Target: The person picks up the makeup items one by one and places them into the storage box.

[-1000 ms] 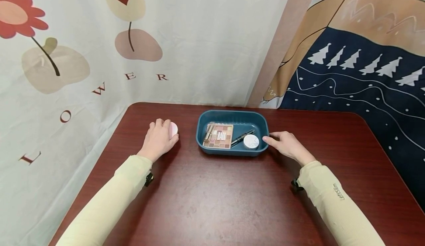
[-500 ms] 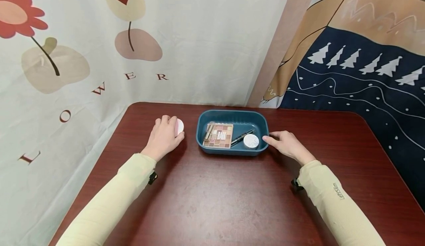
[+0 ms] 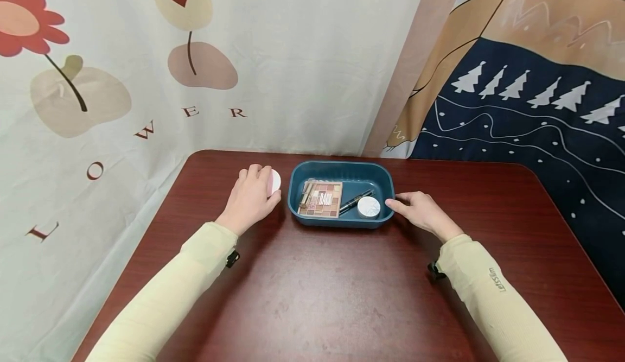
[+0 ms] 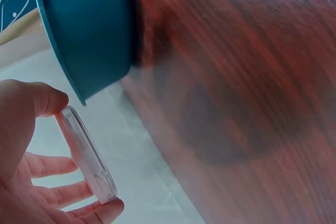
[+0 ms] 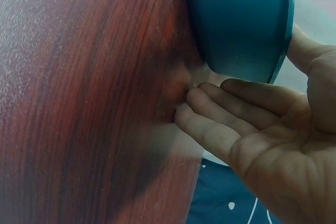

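Note:
My left hand (image 3: 249, 199) pinches a thin round pink-and-white compact (image 3: 274, 182) between thumb and fingers, just left of a blue storage bin (image 3: 342, 223). Seen from the left wrist, the compact (image 4: 86, 156) is edge-on with a clear casing, close by the bin's wall (image 4: 89, 30). My right hand (image 3: 422, 211) holds the bin's right end, its thumb over the rim and its fingers along the outside. Inside the bin lie an eyeshadow palette (image 3: 328, 199), a gold-toned tube (image 3: 306, 194), slim dark pens (image 3: 355, 201) and a round white-lidded jar (image 3: 368, 207).
The bin stands near the back of a dark red wooden table (image 3: 312, 286). Behind the table hang a pale flower-printed curtain (image 3: 303, 69) and a navy tree-patterned cloth (image 3: 527, 107).
My left hand has moved right with the compact, toward the bin. My right hand has stayed at the bin's right end, and the bin's contents look the same.

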`<act>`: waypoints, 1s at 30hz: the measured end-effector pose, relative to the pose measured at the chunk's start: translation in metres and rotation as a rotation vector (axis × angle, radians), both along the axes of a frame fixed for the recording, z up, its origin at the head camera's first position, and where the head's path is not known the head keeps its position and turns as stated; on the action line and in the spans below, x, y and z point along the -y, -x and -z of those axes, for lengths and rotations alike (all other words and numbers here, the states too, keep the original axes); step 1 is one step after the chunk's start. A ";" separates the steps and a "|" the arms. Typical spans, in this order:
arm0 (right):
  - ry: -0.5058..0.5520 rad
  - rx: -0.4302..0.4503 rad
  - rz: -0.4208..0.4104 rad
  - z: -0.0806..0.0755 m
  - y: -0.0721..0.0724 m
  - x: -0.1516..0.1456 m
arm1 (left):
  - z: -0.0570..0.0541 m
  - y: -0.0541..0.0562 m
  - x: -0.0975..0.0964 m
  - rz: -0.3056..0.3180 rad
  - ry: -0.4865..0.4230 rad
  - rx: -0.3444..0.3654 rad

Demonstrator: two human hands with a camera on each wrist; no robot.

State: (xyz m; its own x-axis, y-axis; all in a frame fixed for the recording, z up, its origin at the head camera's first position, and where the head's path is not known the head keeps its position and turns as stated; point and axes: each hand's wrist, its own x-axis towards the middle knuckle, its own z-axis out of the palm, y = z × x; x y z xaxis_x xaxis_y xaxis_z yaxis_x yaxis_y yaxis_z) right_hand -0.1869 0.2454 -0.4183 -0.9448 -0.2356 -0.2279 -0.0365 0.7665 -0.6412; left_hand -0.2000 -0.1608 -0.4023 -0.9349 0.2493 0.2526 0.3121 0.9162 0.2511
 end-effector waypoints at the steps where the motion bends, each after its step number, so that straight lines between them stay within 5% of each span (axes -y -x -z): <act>1: 0.000 -0.002 -0.001 0.000 0.000 0.000 | -0.001 0.000 -0.002 0.006 0.001 -0.005; 30: -0.001 0.014 0.002 0.001 0.000 0.001 | -0.023 0.004 -0.060 0.116 0.015 -0.065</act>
